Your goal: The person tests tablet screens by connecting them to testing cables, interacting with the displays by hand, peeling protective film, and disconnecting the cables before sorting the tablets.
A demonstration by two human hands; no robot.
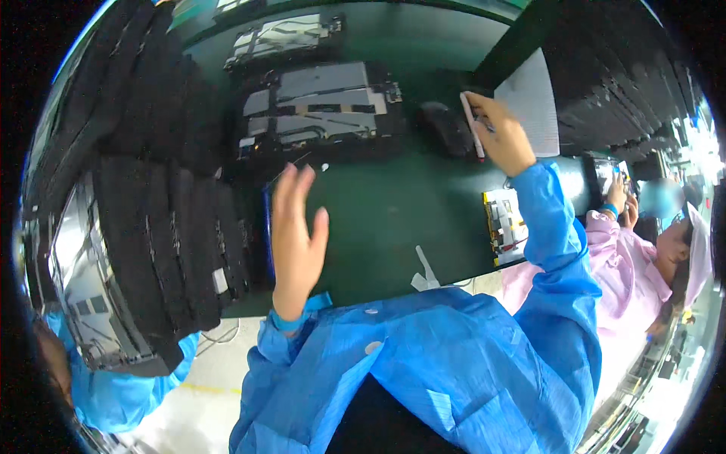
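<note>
My right hand (503, 136) is at the back right of the green bench, fingers curled round a slim white pen (474, 130) with a red end. The pen lies between a dark computer mouse (445, 127) and a lined paper sheet (537, 110). My left hand (297, 238) hovers over the left of the bench, fingers stretched out and nothing in it. Just beyond its fingertips sits a flat opened device (325, 83) in a black tray, with grey panels, dark flat cables and small circuit boards. A tiny white piece (325, 167) lies near those fingertips.
Stacked black trays (140, 227) crowd the left; more stacks (605, 68) stand at the right. Another opened device (291, 34) lies farther back. A yellow-edged component (505, 225) and a white strip (425, 265) lie near the front edge. A co-worker in pink (616, 265) works at right.
</note>
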